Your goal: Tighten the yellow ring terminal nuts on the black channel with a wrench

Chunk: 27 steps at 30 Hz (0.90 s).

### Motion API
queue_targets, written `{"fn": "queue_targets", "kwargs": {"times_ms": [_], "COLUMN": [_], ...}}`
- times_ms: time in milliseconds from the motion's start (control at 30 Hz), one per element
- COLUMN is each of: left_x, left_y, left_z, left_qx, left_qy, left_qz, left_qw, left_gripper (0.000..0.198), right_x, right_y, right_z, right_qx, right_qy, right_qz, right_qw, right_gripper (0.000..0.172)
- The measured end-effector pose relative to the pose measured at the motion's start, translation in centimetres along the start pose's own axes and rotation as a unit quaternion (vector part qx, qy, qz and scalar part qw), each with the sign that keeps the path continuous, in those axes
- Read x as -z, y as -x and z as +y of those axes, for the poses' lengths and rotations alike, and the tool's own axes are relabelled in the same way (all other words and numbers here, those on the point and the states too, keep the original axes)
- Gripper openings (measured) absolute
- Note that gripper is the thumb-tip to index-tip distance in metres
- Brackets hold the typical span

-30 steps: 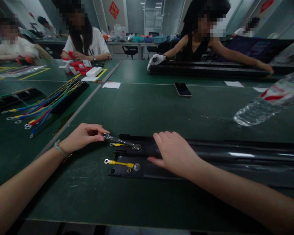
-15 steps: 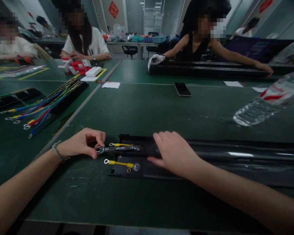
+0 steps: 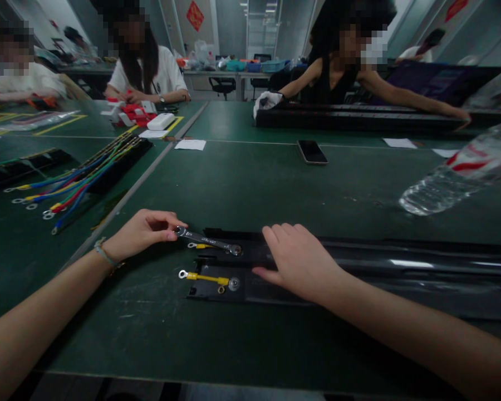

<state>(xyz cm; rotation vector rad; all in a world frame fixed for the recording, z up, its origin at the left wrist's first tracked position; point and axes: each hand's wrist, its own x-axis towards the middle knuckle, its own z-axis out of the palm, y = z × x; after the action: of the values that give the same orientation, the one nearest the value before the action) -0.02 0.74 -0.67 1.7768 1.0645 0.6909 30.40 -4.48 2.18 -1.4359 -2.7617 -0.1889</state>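
Note:
My left hand pinches one end of a steel wrench between thumb and fingers. The wrench's other end sits around a fastener on the far strip of a long black profile. My right hand is closed over that profile, its fingers over the far side and its thumb on the near side. Partly beneath the wrench lies one yellow lead with a ring terminal. On the near strip, a second yellow lead ends at a bolt, with a small brass nut beside it.
A clear water bottle lies tilted at the right. Beyond the work are a phone and paper slips. Coloured cables with ring terminals lie at the left. Co-workers sit across the green table, one with hands at a long black part.
My left hand has swung the wrench's held end away from me and slightly right, turning it about the fastener. My right hand stays on the profile.

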Motion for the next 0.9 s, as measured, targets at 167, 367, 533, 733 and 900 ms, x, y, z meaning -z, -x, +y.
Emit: {"fn": "queue_targets", "kwargs": {"times_ms": [167,367,533,733,900], "left_x": [-0.09,-0.02,0.05,-0.01,-0.36], "left_y": [-0.15,-0.13,-0.04,0.24,0.41], "left_z": [0.10,0.16,0.07,0.00,0.34], "left_qx": [-0.001,0.008,0.001,-0.038,-0.052], "left_qy": [-0.040,-0.040,-0.011,0.051,0.071], "left_qz": [0.021,0.019,-0.001,-0.089,-0.165], "left_qw": [0.999,0.999,1.000,0.994,0.982], "left_gripper": [0.018,0.017,0.014,0.016,0.025], "right_x": [0.02,-0.05,-0.03,-0.04,-0.10], "right_y": [-0.02,0.05,0.01,0.06,0.04], "right_z": [0.00,0.03,0.01,-0.02,-0.05], "right_qx": [0.004,0.003,0.000,-0.001,0.003], "right_qy": [-0.001,-0.005,-0.001,-0.001,0.009], "right_qz": [0.003,0.001,-0.001,0.000,0.010], "right_qw": [1.000,1.000,1.000,1.000,1.000], "right_gripper": [0.049,0.049,0.050,0.050,0.049]}}
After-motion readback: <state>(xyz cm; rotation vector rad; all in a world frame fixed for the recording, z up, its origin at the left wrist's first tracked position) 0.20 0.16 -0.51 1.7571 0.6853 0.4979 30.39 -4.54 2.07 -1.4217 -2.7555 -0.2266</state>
